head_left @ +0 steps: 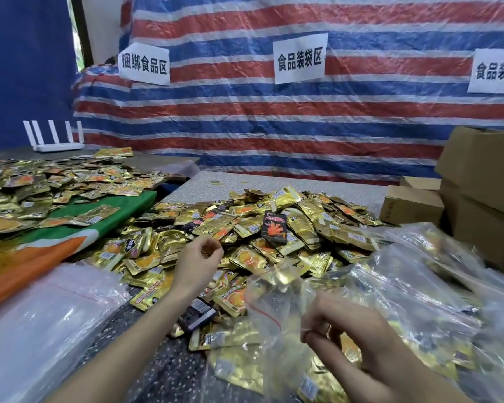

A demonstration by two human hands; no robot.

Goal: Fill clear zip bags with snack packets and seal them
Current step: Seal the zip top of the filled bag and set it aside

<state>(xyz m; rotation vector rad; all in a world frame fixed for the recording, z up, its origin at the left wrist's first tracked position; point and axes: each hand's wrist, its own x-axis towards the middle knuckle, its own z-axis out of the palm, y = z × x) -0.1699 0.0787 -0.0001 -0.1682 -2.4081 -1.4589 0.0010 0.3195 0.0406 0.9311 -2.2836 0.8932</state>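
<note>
Back wall: red, white and blue striped tarp (274,117) under clear plastic film. Three white paper signs (300,58) with black characters taped across it. Left: dark blue sheet (26,68), narrow daylight gap (74,33) beside it. White router (56,141) at far left. Stacked cardboard boxes (483,175) at right. Grey speckled surface (317,186); green and orange cloth (79,228) over the left part.
</note>
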